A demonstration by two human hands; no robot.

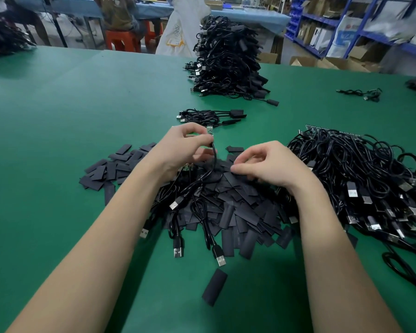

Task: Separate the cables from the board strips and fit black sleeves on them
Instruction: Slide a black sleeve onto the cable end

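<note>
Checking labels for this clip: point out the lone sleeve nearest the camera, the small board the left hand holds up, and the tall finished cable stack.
lone black sleeve [214,287], head view, mid-body.
small green board [210,130], head view, exposed top.
tall cable stack [228,58], head view, centre.

I sit at a wide green table [58,97] that fills most of my view. Beyond its far edge stands a second table with a blue cover [250,16], and a person on an orange stool [120,40] sits at it. A white plastic bag [178,32] hangs near the middle. To my right, blue metal shelving [356,27] holds boxes and bins; open cardboard cartons [327,62] sit below it. Light is even and diffuse.
</note>
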